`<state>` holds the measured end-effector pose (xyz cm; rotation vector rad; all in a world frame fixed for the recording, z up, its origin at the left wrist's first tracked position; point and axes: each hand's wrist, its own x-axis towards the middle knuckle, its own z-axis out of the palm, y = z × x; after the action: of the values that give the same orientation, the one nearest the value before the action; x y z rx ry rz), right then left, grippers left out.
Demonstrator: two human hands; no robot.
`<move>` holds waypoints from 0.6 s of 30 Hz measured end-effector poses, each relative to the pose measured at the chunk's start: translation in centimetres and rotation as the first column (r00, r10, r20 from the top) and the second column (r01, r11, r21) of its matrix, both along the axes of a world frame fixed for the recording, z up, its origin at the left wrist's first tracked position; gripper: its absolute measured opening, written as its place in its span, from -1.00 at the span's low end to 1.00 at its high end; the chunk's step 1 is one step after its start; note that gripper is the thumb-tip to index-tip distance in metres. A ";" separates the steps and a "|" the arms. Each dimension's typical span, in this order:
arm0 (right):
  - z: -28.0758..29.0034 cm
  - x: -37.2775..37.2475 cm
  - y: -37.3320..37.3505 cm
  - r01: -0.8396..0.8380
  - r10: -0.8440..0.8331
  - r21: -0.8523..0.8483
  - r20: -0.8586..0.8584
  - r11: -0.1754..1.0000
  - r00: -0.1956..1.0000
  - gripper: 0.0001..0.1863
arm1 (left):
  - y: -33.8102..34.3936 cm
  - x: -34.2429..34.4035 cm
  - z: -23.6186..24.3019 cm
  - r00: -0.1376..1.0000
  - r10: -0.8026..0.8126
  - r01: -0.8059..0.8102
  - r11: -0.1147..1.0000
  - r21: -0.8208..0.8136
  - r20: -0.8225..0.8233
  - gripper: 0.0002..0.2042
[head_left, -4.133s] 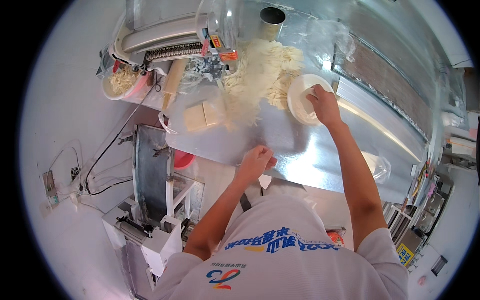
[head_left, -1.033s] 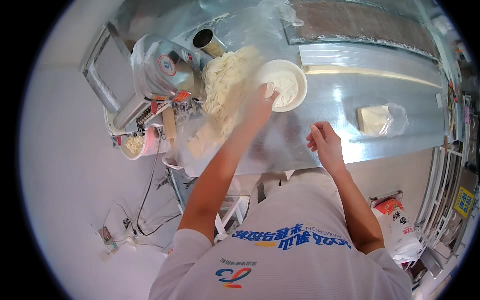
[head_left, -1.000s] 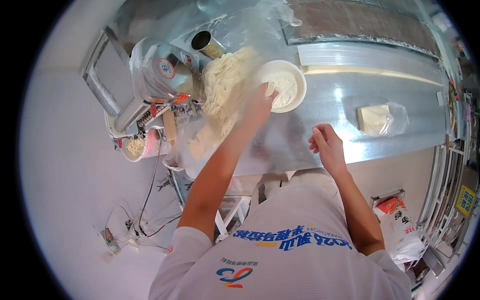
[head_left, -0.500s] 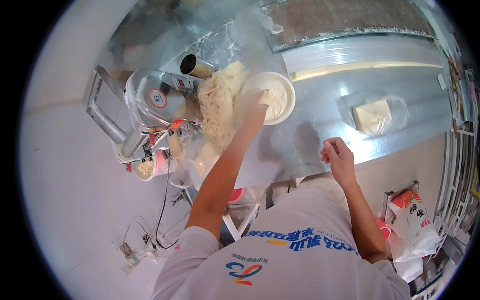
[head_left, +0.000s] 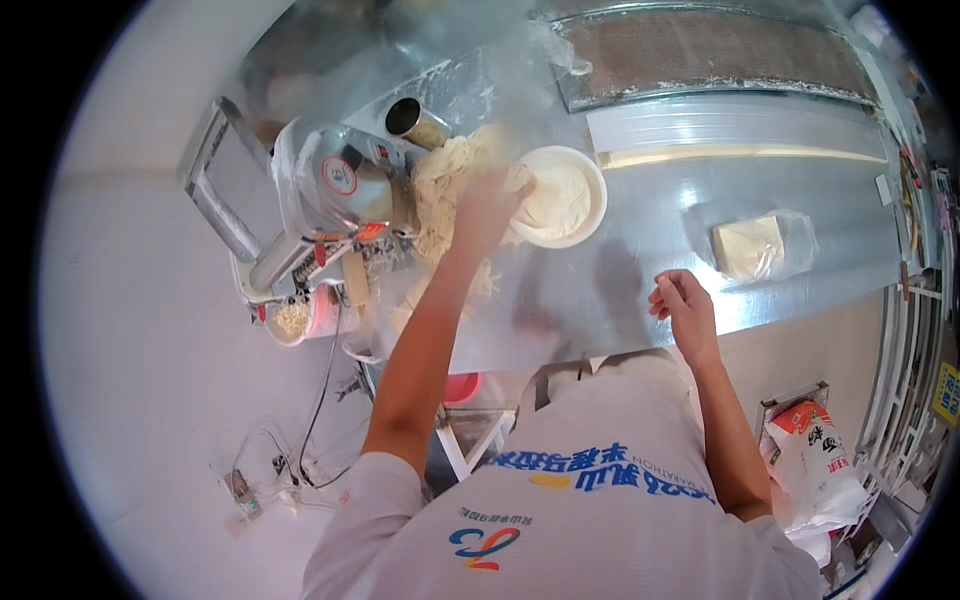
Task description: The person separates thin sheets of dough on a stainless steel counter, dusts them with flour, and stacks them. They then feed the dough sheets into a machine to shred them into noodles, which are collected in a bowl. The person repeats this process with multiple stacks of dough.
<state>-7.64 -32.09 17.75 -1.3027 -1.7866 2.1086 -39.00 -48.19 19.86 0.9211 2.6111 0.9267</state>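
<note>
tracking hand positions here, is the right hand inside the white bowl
No, the right hand is apart from the white bowl, lower and further right.

My shirt [head_left: 610,545]: large blue lettering [head_left: 600,475] across my chest, upside down to me, with smaller print beside it and a multicoloured emblem [head_left: 485,548].
Machine cover [head_left: 340,205]: a round red-and-white sticker [head_left: 339,175], its print too small for me to read, above a red-orange label [head_left: 371,232].
White sack [head_left: 818,475]: black and red characters.
Yellow sign [head_left: 947,392]: blue characters.
</note>
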 end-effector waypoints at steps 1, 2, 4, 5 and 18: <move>0.2 -0.3 0.1 -0.017 0.017 -0.001 -0.029 1.000 0.999 -0.74 | -1.4 0.0 -0.5 1.000 0.008 -0.007 1.000 0.015 -0.030 -0.54; 0.5 -1.0 0.2 -0.049 0.049 0.002 -0.029 0.999 0.998 -0.74 | -2.9 -0.7 -1.9 0.997 0.018 -0.016 0.999 0.036 -0.071 -0.54; 0.6 -1.1 -0.1 -0.054 0.054 0.014 0.003 0.998 0.999 -0.75 | -2.8 -1.7 -1.7 1.000 -0.003 0.004 1.000 0.020 -0.027 -0.56; 0.3 -0.6 -0.1 -0.024 0.024 0.010 -0.016 1.000 1.000 -0.76 | -1.6 -1.2 0.3 0.998 -0.019 0.020 1.000 -0.019 0.062 -0.58; 0.7 -6.9 -0.4 -0.093 0.075 -0.076 -0.208 0.993 0.975 -0.76 | -0.3 4.5 9.9 0.937 -0.122 0.112 0.992 0.052 0.328 -0.65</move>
<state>-14.58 -32.52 18.43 -0.9987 -1.7121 2.2922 -34.55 -48.44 29.78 0.8351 2.2407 0.9980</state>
